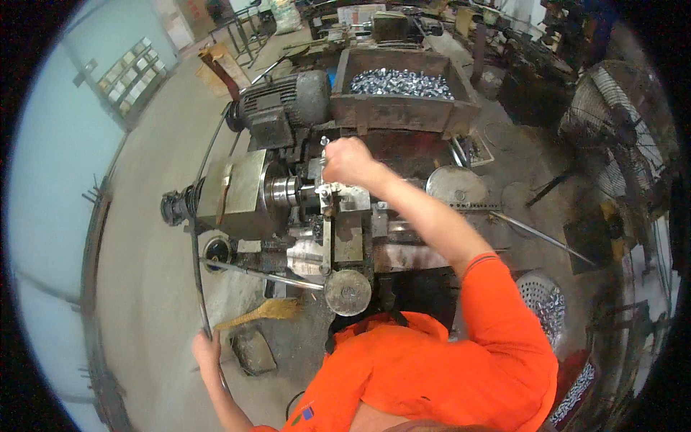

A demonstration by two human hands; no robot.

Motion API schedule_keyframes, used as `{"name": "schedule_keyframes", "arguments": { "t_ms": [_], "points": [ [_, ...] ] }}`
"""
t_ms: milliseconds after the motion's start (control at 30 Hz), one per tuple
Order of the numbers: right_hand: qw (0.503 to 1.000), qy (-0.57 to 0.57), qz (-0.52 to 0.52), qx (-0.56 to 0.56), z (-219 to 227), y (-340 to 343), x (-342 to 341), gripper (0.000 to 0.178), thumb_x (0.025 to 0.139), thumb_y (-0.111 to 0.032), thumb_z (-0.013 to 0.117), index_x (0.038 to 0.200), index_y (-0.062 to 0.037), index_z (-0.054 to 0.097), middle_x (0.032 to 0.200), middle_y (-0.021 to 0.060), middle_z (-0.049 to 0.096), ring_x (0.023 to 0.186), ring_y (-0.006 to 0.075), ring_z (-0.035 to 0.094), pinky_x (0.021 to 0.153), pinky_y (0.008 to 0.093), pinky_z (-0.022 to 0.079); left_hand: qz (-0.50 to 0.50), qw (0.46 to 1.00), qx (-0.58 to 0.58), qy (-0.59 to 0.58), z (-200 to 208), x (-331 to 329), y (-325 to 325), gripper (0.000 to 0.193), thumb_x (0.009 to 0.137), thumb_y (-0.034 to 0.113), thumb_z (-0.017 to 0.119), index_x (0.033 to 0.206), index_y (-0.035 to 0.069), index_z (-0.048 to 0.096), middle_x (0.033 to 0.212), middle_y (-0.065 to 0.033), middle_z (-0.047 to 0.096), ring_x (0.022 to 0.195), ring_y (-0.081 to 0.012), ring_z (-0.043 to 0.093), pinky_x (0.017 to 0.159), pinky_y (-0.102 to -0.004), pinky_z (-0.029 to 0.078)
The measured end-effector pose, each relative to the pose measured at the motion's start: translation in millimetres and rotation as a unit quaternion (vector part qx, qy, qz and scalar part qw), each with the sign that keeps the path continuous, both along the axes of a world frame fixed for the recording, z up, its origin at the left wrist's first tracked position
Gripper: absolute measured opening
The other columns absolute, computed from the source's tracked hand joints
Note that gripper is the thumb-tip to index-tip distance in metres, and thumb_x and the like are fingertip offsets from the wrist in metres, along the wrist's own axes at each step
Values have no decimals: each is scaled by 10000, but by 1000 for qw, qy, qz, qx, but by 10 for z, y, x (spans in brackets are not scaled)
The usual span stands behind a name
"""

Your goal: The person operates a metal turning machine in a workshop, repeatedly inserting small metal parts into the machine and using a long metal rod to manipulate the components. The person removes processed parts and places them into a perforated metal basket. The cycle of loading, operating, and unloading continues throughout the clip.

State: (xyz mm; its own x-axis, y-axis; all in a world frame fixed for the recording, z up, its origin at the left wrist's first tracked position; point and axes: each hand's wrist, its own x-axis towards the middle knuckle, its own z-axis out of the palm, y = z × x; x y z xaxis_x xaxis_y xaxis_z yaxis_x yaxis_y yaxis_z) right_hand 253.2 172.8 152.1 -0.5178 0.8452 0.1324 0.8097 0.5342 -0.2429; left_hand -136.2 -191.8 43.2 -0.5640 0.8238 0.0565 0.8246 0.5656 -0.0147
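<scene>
My left hand, low on the left, is wrapped round a long dark rod that runs up toward the left end of a lathe. My right hand is closed above the lathe's tool post, and its fingers hide what they grip. A small shiny metal end shows just beyond the knuckles. To the left of that hand is the bright round chuck, projecting from the grey headstock. A round handwheel sits on the near side of the carriage.
Behind the lathe are an electric motor and a wooden box of small metal parts. A straw brush and a metal pan lie near my left arm. At right stand a perforated basket of parts and a large fan.
</scene>
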Motion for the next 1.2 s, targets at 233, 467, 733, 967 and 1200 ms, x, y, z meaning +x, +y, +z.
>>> {"name": "schedule_keyframes", "arguments": {
  "t_ms": [233,467,733,967,1200],
  "points": [
    [937,127,-216,244,391,319,968,417,584,-238,618,981,-115,653,1222,227,484,1049,374,500,879,428,435,-225,931,208,-199,330,788,1380,283,825,257,602,914,-12,612,663,-196,605,600,-357,590,556,-404,460],
    [964,247,-77,61,-673,-1012,1537,430,565,-194,628,977,-69,634,1151,188,532,978,357,545,846,403,451,-391,888,65,-233,-518,1540,1979,187,841,174,578,912,11,636,766,-185,635,667,-323,616,590,-369,466],
    [882,-17,-466,-67,-2071,-3252,3682,310,601,-274,648,843,-82,677,873,163,634,896,290,611,771,362,506,-326,896,12,-300,-857,1306,2146,246,849,185,592,905,-54,615,748,-141,640,658,-177,585,628,-308,464],
    [676,-178,-662,-269,-2245,-3718,4718,362,734,-278,561,1023,-73,635,1217,112,516,1169,268,456,938,383,406,-327,893,37,-307,-654,1482,2113,262,826,210,597,895,-43,607,675,-121,610,596,-195,556,595,-315,447],
    [711,-301,-568,-285,-2242,-3743,4779,425,736,-341,561,1061,-74,619,1178,135,556,1156,291,476,951,435,382,-308,924,36,-223,-480,1664,2104,244,795,280,583,861,58,658,758,-146,641,758,-332,600,683,-407,461]
  ]
}}
